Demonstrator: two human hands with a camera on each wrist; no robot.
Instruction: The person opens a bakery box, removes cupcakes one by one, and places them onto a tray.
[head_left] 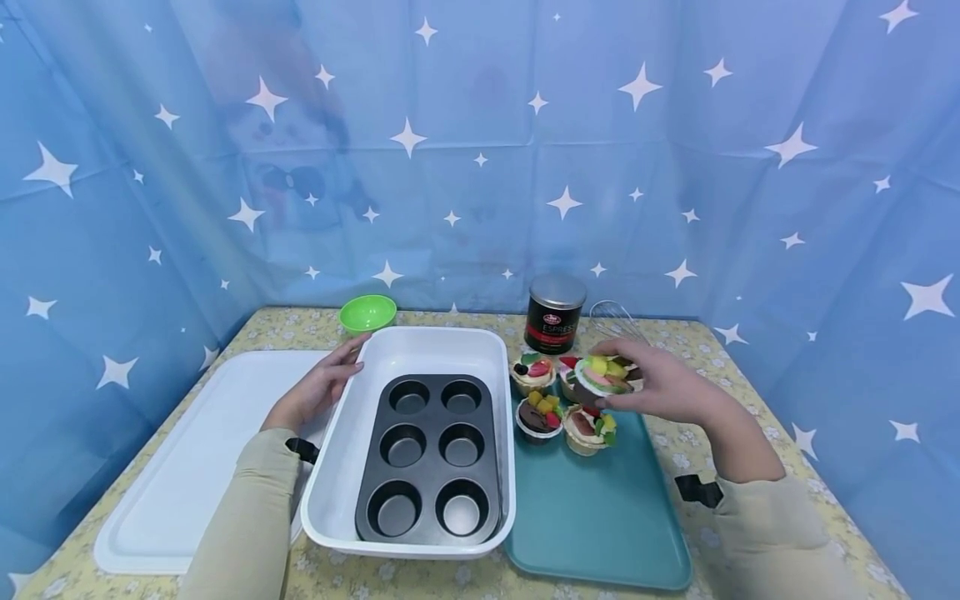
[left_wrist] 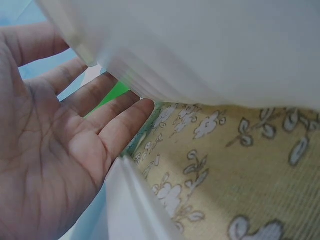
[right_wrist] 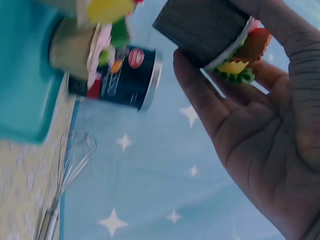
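Note:
My right hand [head_left: 663, 383] holds a toy cupcake [head_left: 600, 377] above the teal tray, thumb on one side and fingers on the other. Its dark cup and fruit topping show in the right wrist view, where the cupcake [right_wrist: 202, 32] is tilted. Below it, several more fruit-topped cupcakes [head_left: 538, 417] stand at the back of the tray. My left hand [head_left: 322, 385] touches the left rim of a deep white tub [head_left: 341, 467], its fingers extended along the outer side. Inside the tub lies a dark muffin tin [head_left: 430, 467]; its cups hold nothing.
The teal tray [head_left: 600, 517] is right of the tub, a white tray or lid [head_left: 195, 467] left of it. Behind stand a green bowl [head_left: 367, 313], a black espresso can [head_left: 555, 315] and a wire whisk [head_left: 617, 320]. A starry blue curtain [head_left: 480, 192] surrounds the table.

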